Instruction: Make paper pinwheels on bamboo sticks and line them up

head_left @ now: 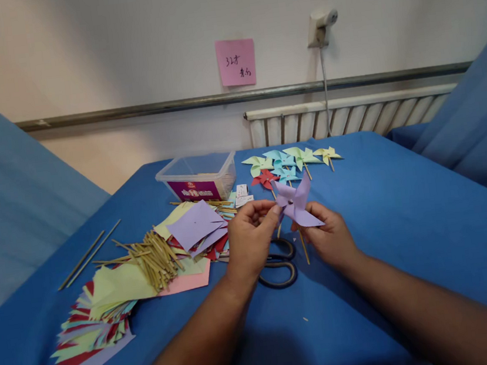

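Note:
A purple paper pinwheel (294, 201) on a thin wooden stick (304, 247) is held up over the middle of the table. My right hand (330, 232) is closed round the stick just behind the blades. At the pinwheel's left side, my left hand (252, 234) pinches a blade edge between thumb and forefinger. Below the hands lie scissors with black handles (286, 273), their blades partly hidden by my left hand. Behind the pinwheel, several finished pinwheels rest on the cloth, among them a red one (264, 179) and a yellow one (327, 153).
A clear plastic box (198, 173) stands at the back, with small white boxes (243, 194) beside it. To the left lie a bundle of wooden sticks (155, 261), purple paper squares (195, 224) and a fan of coloured paper (91, 331). Blue cloth (409, 233) covers the table.

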### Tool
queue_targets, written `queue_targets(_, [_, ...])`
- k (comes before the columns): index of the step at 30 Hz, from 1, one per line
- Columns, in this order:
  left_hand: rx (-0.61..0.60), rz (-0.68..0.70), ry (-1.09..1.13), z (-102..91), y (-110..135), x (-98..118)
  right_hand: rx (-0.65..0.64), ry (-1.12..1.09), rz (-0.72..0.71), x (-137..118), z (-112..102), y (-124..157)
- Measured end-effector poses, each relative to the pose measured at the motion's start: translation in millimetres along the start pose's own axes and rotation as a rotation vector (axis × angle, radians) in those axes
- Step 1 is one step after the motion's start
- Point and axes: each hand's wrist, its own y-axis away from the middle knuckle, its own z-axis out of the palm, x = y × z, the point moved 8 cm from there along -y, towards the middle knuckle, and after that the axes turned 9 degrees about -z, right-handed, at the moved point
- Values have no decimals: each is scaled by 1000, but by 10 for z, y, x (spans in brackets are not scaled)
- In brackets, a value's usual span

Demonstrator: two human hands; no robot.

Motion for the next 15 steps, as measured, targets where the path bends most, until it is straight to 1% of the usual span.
queue_targets(2, [105,22,18,-82,-21,-13,-17,-113,59,12,41,-5])
queue_targets(4, [145,17,55,-120,-46,-44,-50,-217,106,42,96,-4])
queue_targets(5, [128,1,78,-111,-61,-68,-67,-256,126,62,123,-1])
queue_targets(6, [83,-26,103,-78,-74,-98,-80,-284,146,86,146,3])
queue_targets(9, [-115,-126,172,84,-74,-197,-107,-321,201,157,197,25])
queue_targets(10, [-155,-150,186,120,-64,-226,-113,-323,211,172,207,32])
queue_targets(12, [-183,-177,204,149,-51,-273,-130,-324,221,191,228,44])
queue_targets(15, [-176,-196,227,149,-46,-312,-158,-338,234,215,253,61])
